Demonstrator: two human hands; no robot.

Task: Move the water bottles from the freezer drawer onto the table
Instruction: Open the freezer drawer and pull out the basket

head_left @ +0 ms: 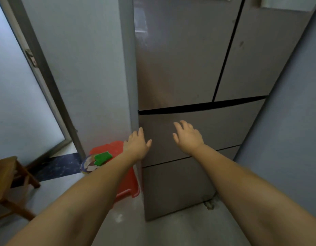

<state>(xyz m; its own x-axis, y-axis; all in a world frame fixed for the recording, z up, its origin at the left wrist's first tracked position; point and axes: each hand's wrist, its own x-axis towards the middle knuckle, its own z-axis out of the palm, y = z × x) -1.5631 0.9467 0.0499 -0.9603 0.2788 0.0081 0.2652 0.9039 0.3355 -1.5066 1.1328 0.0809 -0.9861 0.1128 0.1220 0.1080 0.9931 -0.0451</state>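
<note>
Two hands, left [136, 145] and right [187, 137], fingers spread, holding nothing, before one upper freezer drawer [221, 128], closed; one lower drawer [176, 185] beneath, closed. Water bottles: none visible. One red basin [127, 181], one green sponge [102, 158], one wooden stool [6, 176] to the left.

A home, kitchen corner by the look of it. Tall multi-door fridge [198, 68] with two drawer fronts [198, 132] straight ahead of both outstretched hands. Just left of the left hand [136, 146], a red plastic basin [129, 183] on bare floor with a green sponge [102, 158]. Further left, a frosted-glass door [20, 103] and wooden stool [6, 178].
</note>
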